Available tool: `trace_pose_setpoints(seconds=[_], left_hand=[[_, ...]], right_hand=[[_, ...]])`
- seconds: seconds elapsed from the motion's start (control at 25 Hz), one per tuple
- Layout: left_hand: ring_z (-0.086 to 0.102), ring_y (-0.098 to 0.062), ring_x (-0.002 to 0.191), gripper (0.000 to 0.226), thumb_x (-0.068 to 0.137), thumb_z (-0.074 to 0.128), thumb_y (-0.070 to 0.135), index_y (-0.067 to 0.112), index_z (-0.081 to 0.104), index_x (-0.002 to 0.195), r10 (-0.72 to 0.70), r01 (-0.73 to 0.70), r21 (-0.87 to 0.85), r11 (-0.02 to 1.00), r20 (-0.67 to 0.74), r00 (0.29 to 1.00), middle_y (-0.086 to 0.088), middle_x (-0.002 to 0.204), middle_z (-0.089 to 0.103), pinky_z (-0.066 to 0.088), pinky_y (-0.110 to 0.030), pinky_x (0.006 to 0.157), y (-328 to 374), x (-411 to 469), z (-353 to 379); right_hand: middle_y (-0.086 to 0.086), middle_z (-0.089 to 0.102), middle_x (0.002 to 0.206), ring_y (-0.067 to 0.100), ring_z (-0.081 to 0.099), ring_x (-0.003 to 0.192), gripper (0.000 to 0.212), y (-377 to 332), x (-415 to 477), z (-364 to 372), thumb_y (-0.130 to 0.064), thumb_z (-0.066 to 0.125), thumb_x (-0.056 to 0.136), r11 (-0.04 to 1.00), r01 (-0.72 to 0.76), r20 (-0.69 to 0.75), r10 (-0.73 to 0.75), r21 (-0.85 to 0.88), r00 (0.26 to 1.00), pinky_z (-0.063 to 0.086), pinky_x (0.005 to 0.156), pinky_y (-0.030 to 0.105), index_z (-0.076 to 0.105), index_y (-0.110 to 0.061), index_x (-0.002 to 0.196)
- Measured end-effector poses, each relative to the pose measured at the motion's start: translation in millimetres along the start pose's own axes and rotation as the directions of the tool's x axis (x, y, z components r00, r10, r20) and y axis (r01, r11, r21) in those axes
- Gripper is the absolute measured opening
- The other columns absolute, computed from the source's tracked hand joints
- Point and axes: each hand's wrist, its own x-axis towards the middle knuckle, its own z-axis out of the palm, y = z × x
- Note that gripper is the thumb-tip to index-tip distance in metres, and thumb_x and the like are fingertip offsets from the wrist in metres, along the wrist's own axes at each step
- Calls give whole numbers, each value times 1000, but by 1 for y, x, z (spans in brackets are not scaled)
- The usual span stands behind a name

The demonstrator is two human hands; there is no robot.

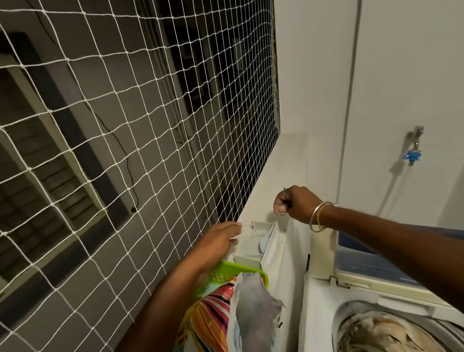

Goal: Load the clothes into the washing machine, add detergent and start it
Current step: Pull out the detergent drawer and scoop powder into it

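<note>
Detergent step. Right hand (294, 203) clenched on spoon (269, 235) in drawer (254, 246); left hand (219, 239) released. Next: tip powder, avoid spilling.

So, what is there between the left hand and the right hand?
In the head view, the open white detergent drawer lies between the left hand and right hand; a spoon dips into it.

Washer (380, 311) drum cut by bottom edge. Detergent bag (225, 323) base cropped. Spoon (265, 240) bowl blurred. Left palm (219, 240) hidden.
</note>
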Motion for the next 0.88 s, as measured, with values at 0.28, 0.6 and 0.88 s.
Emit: trace_pose_setpoints(seconds=[0.28, 0.6, 0.88], left_hand=[[58, -24, 122, 28, 100, 51, 21, 13, 62, 124, 17, -18, 23, 1000, 27, 999, -6, 130, 63, 43, -19, 81, 1, -13, -2], [61, -19, 117, 28, 97, 54, 24, 13, 66, 120, 42, -43, 32, 999, 36, 998, -3, 124, 67, 47, -25, 90, 1, -17, 2], [62, -31, 116, 24, 90, 61, 31, 17, 71, 107, 29, -30, 7, 1000, 35, 999, -10, 121, 69, 46, -44, 100, 1, -15, 6]], right_hand=[[-14, 66, 69, 17, 65, 73, 50, 5, -2, 3, 12, 49, 73, 1000, -22, -131, 21, -8, 991, 53, 77, 33, 65, -34, 66], [-14, 71, 73, 7, 60, 69, 44, 10, -11, 6, 11, 64, 73, 991, 98, -366, -123, -87, 923, 53, 81, 40, 72, -33, 72], [-19, 70, 77, 8, 55, 76, 47, 1, -36, -11, 16, 61, 73, 988, 149, -557, -151, -49, 817, 50, 79, 39, 76, -28, 80]])
